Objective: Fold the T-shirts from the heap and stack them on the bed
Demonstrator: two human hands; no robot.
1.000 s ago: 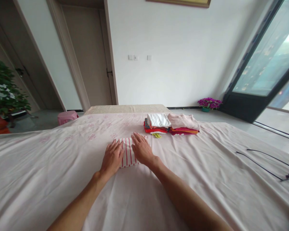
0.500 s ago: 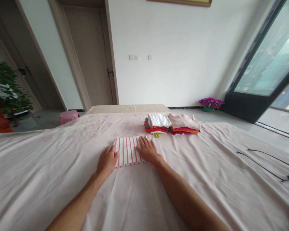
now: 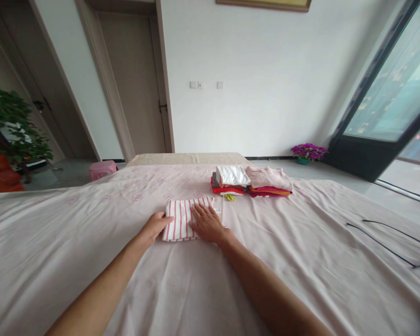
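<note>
A folded white cloth with red stripes (image 3: 178, 223) lies on the pale pink bedsheet (image 3: 182, 289). At its left edge, my left hand (image 3: 156, 225) is closed, the thumb on top and the other fingers tucked out of sight beneath the fold. My right hand (image 3: 207, 223) rests flat over the cloth's right part, fingers stretched out and holding nothing. Just beyond are two stacks of folded clothes: one topped by a white garment (image 3: 232, 175), the other by a light pink garment (image 3: 269, 177).
A yellow-green bit of fabric (image 3: 229, 198) pokes out below the left stack. Thin black cords or rods (image 3: 381, 238) lie on the sheet at right. Beyond the bed are a pink stool (image 3: 103, 170), purple flowers in a pot (image 3: 308, 152) and a leafy plant (image 3: 14, 126).
My left hand has gone from lying by the cloth's left edge to pinching it, and that edge looks slightly lifted. My right hand has slid left over the cloth.
</note>
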